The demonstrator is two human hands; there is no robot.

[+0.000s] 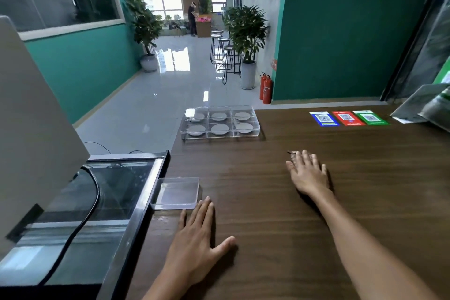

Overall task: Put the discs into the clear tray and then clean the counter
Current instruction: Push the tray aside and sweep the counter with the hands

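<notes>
A clear tray (pixel 220 135) with several compartments stands at the far left edge of the dark wooden counter (pixel 267 202). A grey disc (pixel 220 128) lies in each compartment. My left hand (pixel 196 238) lies flat on the counter near me, fingers straight, just below a small clear lid or box (pixel 175 192). My right hand (pixel 308 173) rests flat further out on the counter, fingers spread; a small dark thing (pixel 291 152) shows at its fingertips, too small to identify.
Three coloured QR-code stickers (pixel 348 118) lie on the counter's far right, beside a folded plastic sheet (pixel 426 107). A glass-topped cabinet (pixel 97 202) with a black cable and a white monitor back (pixel 31 129) stand on my left. Beyond the counter is open floor.
</notes>
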